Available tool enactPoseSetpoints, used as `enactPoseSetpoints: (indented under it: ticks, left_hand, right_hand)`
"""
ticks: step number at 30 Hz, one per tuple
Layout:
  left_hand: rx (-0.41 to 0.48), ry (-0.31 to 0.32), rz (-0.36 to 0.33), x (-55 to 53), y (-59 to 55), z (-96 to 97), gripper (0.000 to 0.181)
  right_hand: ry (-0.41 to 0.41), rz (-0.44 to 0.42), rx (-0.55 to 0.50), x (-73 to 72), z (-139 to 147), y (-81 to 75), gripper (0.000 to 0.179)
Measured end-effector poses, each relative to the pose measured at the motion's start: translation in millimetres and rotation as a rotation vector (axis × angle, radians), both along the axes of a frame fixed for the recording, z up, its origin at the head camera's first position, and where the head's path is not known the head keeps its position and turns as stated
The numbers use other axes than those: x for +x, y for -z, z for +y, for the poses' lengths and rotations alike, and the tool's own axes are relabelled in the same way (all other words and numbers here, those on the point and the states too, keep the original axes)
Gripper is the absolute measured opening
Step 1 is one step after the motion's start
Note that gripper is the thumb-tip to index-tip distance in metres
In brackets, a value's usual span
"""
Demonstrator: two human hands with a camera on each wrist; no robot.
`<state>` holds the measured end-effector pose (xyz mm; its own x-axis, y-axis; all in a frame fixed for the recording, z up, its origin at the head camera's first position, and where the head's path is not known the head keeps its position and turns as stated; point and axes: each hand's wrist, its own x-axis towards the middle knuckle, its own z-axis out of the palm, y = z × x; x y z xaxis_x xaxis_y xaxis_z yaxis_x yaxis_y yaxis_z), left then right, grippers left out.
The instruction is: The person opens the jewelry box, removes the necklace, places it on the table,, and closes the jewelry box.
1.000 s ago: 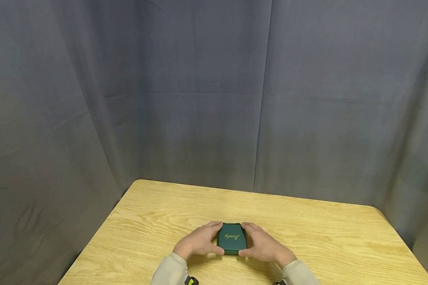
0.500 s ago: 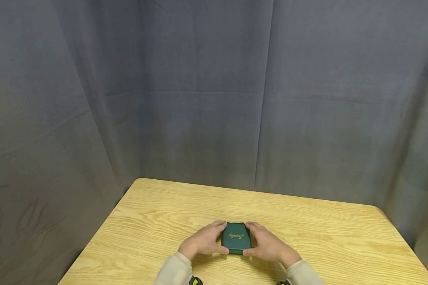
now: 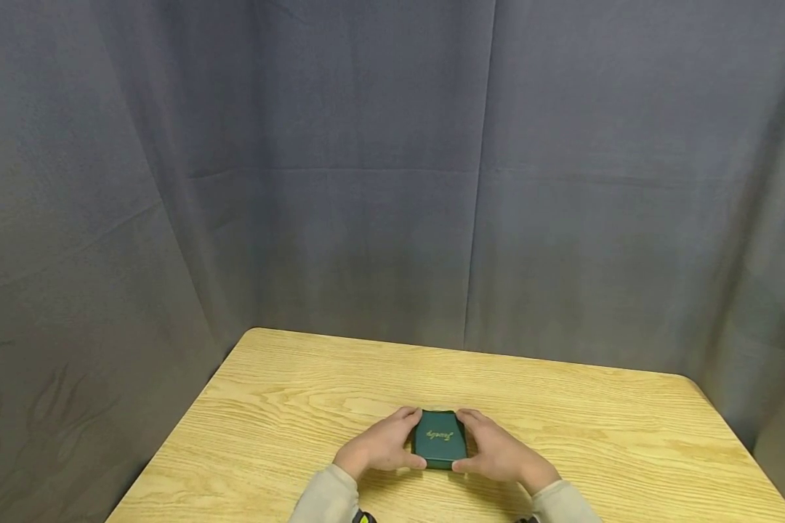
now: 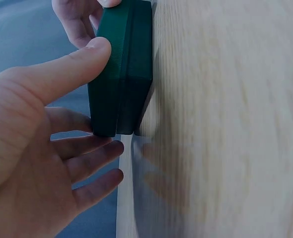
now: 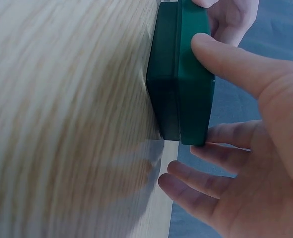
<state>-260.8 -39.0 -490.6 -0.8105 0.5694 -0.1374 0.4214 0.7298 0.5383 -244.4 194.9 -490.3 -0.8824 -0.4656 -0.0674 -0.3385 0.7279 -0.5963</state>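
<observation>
Left hand [image 3: 381, 443] and right hand [image 3: 501, 450] are clamped on opposite sides of a closed box [image 3: 439, 434] on the tabletop [image 3: 288, 407]; its contents are hidden.

The box [image 3: 439, 444] is green, its lettering [image 3: 440, 436] gold, the table [image 3: 288, 399] wood-grained.

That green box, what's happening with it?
A person is holding the green box between both hands, the left hand at one side and the right hand at the other. Its lid is on, with gold writing on top that looks upside down in the head view. The box is down at the top of the wooden table, in front of a grey curtain.
</observation>
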Motion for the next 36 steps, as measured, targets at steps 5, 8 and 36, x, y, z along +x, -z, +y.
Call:
enactPoseSetpoints:
  ticks: [5, 8, 36]
  left_hand:
    - [-0.003, -0.007, -0.006, 2.4, -1.0, 4.4, 0.088]
    - [-0.01, -0.008, -0.009, 3.1, -0.7, 6.8, 0.088]
    - [-0.031, 0.026, -0.018, 6.1, -3.6, 28.6, 0.087]
  right_hand:
    - [-0.006, 0.005, -0.009, 0.9, 4.0, -0.6, 0.091]
    - [-0.008, 0.008, -0.012, 1.7, 6.9, -0.9, 0.091]
    - [0.02, 0.024, 0.043, 10.8, 26.9, -2.3, 0.091]
